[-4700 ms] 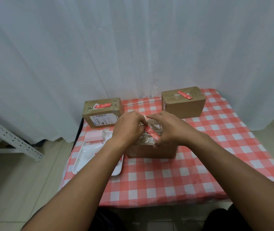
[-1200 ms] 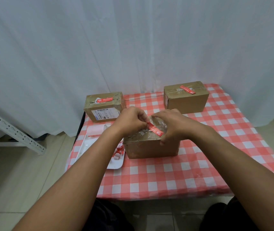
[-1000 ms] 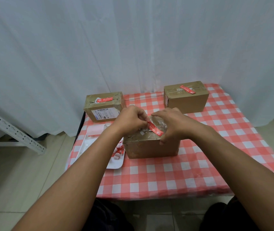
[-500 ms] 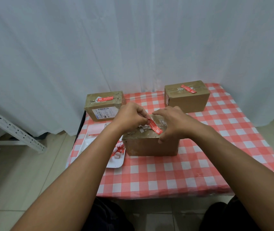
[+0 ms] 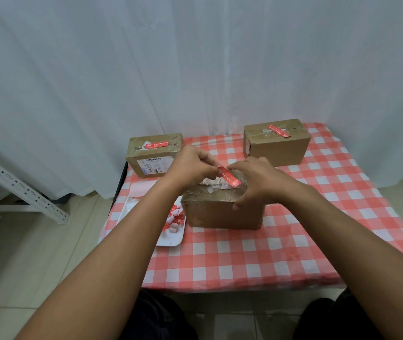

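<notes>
Frame centre: cardboard box (image 5: 222,212) on checked cloth (image 5: 244,261), red sticker (image 5: 230,180) across top. Left hand (image 5: 193,168) pinches sticker's lifted left end; right hand (image 5: 257,180) grips box, thumb on front face. Best: peel low and slow toward frame right, box pinned.

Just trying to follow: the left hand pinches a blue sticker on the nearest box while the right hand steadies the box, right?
Not quite: the sticker is red, not blue. The head view shows the left hand pinching it on the nearest box while the right hand steadies the box.
</notes>
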